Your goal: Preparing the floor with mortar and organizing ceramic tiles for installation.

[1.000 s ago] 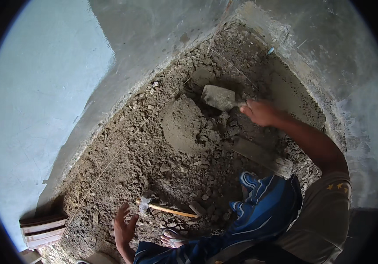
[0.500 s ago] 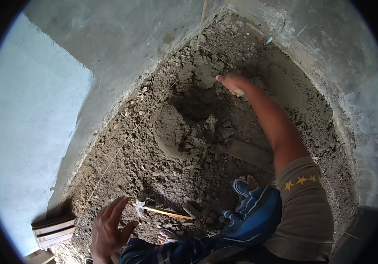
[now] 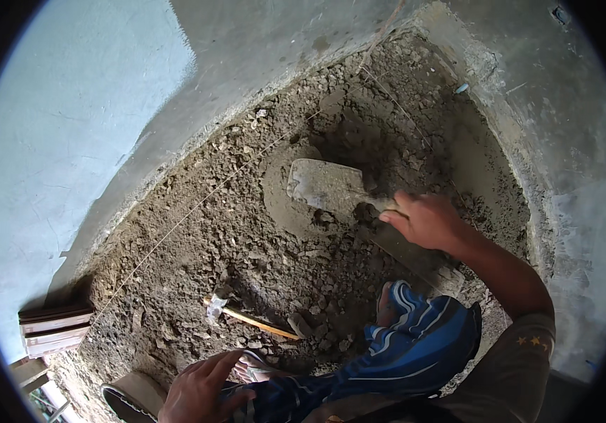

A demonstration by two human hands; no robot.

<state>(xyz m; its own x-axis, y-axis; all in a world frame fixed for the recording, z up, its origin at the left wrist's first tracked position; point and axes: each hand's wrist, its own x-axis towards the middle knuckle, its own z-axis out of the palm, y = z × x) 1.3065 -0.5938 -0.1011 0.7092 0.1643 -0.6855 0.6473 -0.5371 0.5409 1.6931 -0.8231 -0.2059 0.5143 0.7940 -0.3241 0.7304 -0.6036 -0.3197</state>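
My right hand is closed round the handle of a trowel, whose broad blade is smeared with wet mortar. The blade lies flat over a round patch of grey mortar, just on the near side of a dark hollow in the mix. Low in the picture, my left hand is beside my leg in blue shorts, its fingers stretched and holding nothing. A hammer with a yellowish wooden handle rests on the rubble ahead of my left foot.
Thin strings cross the lumpy ground. A flat board lies by my right foot. Stacked tiles stand by the left wall, and a bucket is beside my left hand. Smooth wet mortar runs along the right wall.
My right hand has come back nearer and to the right, bringing the trowel blade into sight over the mortar. My left hand has lowered slightly, and the view has shifted.
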